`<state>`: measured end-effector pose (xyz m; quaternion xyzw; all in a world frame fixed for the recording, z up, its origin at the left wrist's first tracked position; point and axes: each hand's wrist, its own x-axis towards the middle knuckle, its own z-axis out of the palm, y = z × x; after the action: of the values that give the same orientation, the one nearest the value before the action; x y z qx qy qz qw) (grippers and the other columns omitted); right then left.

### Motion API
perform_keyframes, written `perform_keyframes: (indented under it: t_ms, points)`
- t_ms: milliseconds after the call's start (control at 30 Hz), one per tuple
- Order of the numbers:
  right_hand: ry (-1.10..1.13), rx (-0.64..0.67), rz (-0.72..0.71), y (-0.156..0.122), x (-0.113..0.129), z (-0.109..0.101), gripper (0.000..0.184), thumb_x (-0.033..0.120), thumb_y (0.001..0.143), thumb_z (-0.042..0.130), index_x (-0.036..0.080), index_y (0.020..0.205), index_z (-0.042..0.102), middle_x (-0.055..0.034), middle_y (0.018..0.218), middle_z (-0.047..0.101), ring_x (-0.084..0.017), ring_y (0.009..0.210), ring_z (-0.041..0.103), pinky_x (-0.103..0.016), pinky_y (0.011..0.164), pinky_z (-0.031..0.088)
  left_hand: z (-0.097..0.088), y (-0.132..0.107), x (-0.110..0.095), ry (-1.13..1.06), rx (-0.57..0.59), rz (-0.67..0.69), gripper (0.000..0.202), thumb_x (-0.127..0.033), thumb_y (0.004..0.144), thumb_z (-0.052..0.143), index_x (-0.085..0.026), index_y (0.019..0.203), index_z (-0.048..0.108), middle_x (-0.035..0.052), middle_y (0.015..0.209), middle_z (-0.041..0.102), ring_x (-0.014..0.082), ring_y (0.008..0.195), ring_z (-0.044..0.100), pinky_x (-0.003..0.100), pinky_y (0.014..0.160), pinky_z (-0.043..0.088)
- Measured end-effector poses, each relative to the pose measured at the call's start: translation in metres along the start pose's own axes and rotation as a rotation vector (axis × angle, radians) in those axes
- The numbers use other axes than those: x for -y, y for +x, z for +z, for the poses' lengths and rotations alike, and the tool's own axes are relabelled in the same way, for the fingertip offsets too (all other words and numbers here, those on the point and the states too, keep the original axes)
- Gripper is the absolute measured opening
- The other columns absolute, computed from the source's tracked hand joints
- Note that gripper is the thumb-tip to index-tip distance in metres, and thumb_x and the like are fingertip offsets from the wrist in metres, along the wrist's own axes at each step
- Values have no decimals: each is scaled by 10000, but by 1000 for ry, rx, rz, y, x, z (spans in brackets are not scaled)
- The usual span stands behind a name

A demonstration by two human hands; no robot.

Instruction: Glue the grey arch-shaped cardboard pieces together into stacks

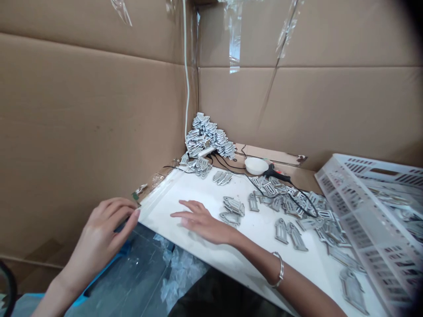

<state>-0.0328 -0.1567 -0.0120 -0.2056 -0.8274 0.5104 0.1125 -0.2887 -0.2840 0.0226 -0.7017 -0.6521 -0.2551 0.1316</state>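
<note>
My left hand (112,224) hangs beyond the left edge of the white board (175,193), its fingers curled towards the thumb in a pinch. Whatever lies between those fingertips is too small to make out. Over the board my right hand (203,222) is open, palm down, fingers stretched to the left, with nothing in it. Just past its wrist lies a small stack of flat grey slotted pieces (234,206), pointed at one end. Two more grey slotted pieces (291,234) lie farther right.
Many similar pieces form a heap (208,134) in the far corner and a loose spread (294,202) at right. A white bowl (256,166) stands near a black-handled corded tool (277,174). A white plastic crate (363,220) flanks the right; cardboard walls (99,110) enclose the board.
</note>
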Motion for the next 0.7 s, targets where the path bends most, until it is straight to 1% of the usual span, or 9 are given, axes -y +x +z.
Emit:
perform_keyframes:
  t_ms: [67, 167, 267, 333, 367, 433, 500, 567, 700]
  points:
    - [57, 6, 7, -1, 5, -9, 586, 673, 965, 264, 404, 1433, 490, 48, 1642, 213, -251, 1515, 21, -526, 1201, 8, 7, 0, -2, -84, 39, 6, 214, -371, 968, 480, -218, 894, 610, 70, 936, 672, 260, 949, 603, 375, 882, 439]
    - [157, -68, -32, -1, 7, -19, 603, 690, 957, 262, 386, 1413, 516, 34, 1623, 276, -230, 1516, 69, -488, 1210, 17, 21, 4, -6, -130, 67, -17, 226, -352, 975, 474, -206, 1094, 599, 65, 934, 676, 231, 864, 627, 328, 801, 468]
    - [370, -181, -88, 0, 3, -29, 568, 638, 988, 246, 336, 1288, 622, -13, 1543, 426, -226, 1449, 296, -469, 1178, 195, 31, 12, -13, -137, 76, 42, 289, -334, 973, 475, -203, 1221, 544, 85, 1057, 683, 238, 955, 640, 337, 868, 473]
    - [452, -325, -114, -1, -2, -40, 462, 573, 990, 346, 297, 1206, 648, -45, 1408, 564, -221, 1331, 459, -433, 1102, 331, 37, 19, -19, -146, 79, 100, 288, -319, 967, 489, -206, 1229, 534, 95, 1148, 670, 247, 1052, 627, 350, 933, 456]
    - [421, -417, -110, -3, -5, -47, 385, 532, 969, 431, 278, 1144, 661, -49, 1341, 606, -220, 1272, 507, -411, 1065, 369, 40, 23, -22, -157, 86, 124, 281, -309, 968, 491, -206, 1226, 533, 96, 1169, 665, 248, 1084, 617, 355, 954, 447]
    - [209, -583, -64, -8, -15, -65, 240, 428, 901, 567, 246, 1021, 670, -50, 1235, 647, -221, 1187, 550, -383, 1019, 395, 50, 32, -30, -196, 130, 172, 256, -289, 978, 477, -201, 1211, 536, 96, 1168, 665, 241, 1104, 607, 357, 970, 436]
    - [-100, -652, 27, -18, -27, -85, 201, 361, 872, 574, 229, 989, 671, -66, 1193, 653, -239, 1179, 535, -392, 1003, 394, 63, 40, -41, -245, 199, 225, 240, -274, 994, 446, -189, 1199, 538, 101, 1160, 666, 232, 1096, 605, 358, 968, 434]
    - [-313, -569, 178, -30, -43, -100, 289, 357, 847, 592, 210, 1084, 667, -99, 1242, 637, -273, 1224, 502, -423, 1038, 362, 80, 44, -55, -292, 280, 302, 255, -271, 1005, 426, -181, 1221, 529, 109, 1177, 656, 228, 1097, 599, 360, 963, 433]
    - [-470, -204, 434, -51, -66, -108, 673, 480, 766, 686, 171, 1349, 554, -163, 1375, 571, -322, 1240, 518, -421, 1026, 379, 123, 45, -85, -352, 438, 488, 283, -320, 994, 468, -205, 1243, 537, 102, 1189, 638, 247, 1114, 581, 378, 946, 433]
